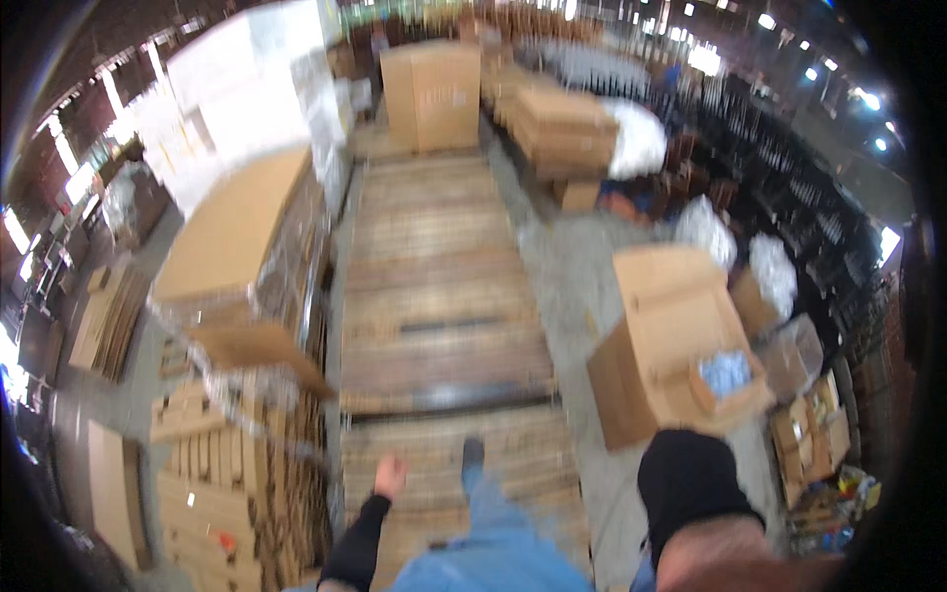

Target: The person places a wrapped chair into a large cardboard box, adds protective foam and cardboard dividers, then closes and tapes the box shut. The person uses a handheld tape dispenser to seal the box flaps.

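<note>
My left hand (392,476) hangs low over the wooden plank walkway (444,326), below a black sleeve. Its fingers look curled in, with nothing showing in them, though the picture is blurred. On the right, my right arm is bent up close to the camera in a black sleeve (688,474). Part of my right hand (715,553) shows at the lower edge; its fingers are hidden. One shoe (473,452) is forward on the planks, under blue clothing. The open cardboard box (621,390), holding a small box with something blue inside, stands just beyond the right sleeve.
A tall carton (431,99) stands at the walkway's far end. Left of the planks are wrapped cardboard stacks (237,232) and flattened cardboard pieces (212,523). Far right, stacked cartons (562,128) and clear plastic bags (705,232) sit beside rows of dark furniture-like shapes.
</note>
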